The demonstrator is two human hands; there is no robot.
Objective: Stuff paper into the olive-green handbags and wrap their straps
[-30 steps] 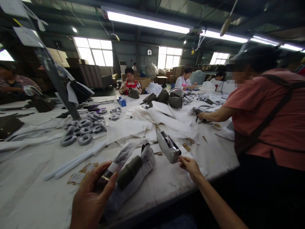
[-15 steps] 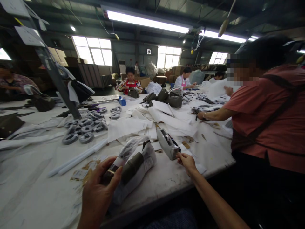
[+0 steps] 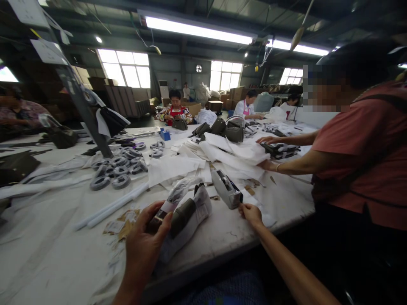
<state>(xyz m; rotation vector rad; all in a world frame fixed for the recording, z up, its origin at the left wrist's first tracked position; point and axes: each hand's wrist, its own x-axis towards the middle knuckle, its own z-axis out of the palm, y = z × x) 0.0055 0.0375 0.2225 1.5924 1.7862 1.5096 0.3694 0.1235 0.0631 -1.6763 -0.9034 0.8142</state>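
Note:
A dark olive handbag (image 3: pixel 184 217), partly wrapped in thin white sheeting, lies near the table's front edge. My left hand (image 3: pixel 148 237) is closed around its handle (image 3: pixel 174 195), which has clear film and a white band on it. Just right of the bag stands a grey tape dispenser (image 3: pixel 225 188). At the dispenser's cutting end, my right hand (image 3: pixel 252 214) is in a pinch at the tape; the clear strip itself hardly shows between the fingertips.
White sheets (image 3: pixel 219 154) lie in a pile behind the dispenser. Rings of grey wrapped strips (image 3: pixel 121 167) sit left, by a slanted post (image 3: pixel 84 114). Brown paper scraps (image 3: pixel 127 222) lie beside my left hand. A co-worker (image 3: pixel 359 148) in a red shirt stands right, both hands at dark pieces (image 3: pixel 280 150).
The view has shifted slightly, with my hands still at the bag and dispenser. The co-worker has put down a white sheet and now has both hands on the table.

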